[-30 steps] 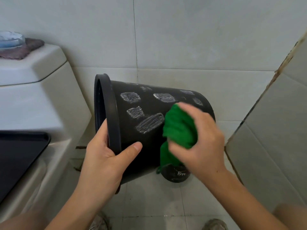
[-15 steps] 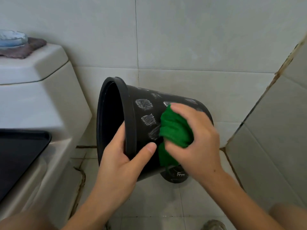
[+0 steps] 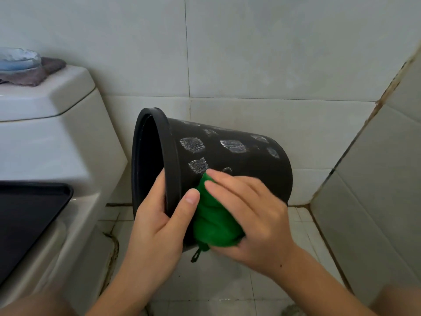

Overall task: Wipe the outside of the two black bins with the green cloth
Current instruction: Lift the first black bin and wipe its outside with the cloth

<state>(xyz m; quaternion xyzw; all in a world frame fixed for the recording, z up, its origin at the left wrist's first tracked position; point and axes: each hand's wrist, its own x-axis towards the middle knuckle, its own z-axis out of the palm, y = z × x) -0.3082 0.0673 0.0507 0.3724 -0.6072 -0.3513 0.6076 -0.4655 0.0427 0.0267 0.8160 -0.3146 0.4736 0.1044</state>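
A black bin (image 3: pixel 241 165) with grey brushed patches on its wall is held on its side in the air, its mouth facing left. My left hand (image 3: pixel 157 224) grips its rim at the lower edge, thumb on the outside wall. My right hand (image 3: pixel 250 215) presses a bunched green cloth (image 3: pixel 211 220) against the bin's lower side, close to the rim and next to my left thumb. A small loop hangs from the cloth's bottom. No second bin shows in this frame.
A white toilet tank (image 3: pixel 45 142) stands at the left, with a folded brown cloth and a blue item (image 3: pixel 20 60) on its lid. A black toilet lid (image 3: pixel 27 215) sits at the lower left. Tiled walls close in behind and on the right; tiled floor (image 3: pixel 227 283) lies below.
My right hand has slid the green cloth down and toward the rim along the bin's side. The bin has turned a little in my left hand, and the second dark object below it is now hidden.
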